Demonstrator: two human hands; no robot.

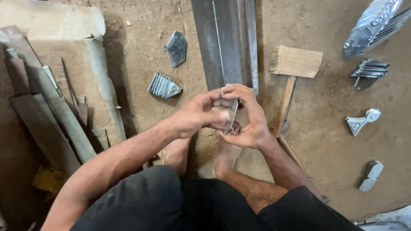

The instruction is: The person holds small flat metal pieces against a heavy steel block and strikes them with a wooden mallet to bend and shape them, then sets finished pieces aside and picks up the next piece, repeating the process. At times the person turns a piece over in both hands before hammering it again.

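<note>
Both my hands meet over my bare feet, gripping one small flat metal piece between them. My left hand pinches its near edge with thumb and fingers. My right hand wraps around its far and right side. The piece is mostly hidden by my fingers. On the dirt floor to the left lie a fanned stack of similar metal pieces and a single pentagon-shaped metal plate.
A wooden mallet lies just right of my hands. A long steel bar runs away from me. Shiny pressed metal parts lie at the right. Boards and sheets are stacked at the left.
</note>
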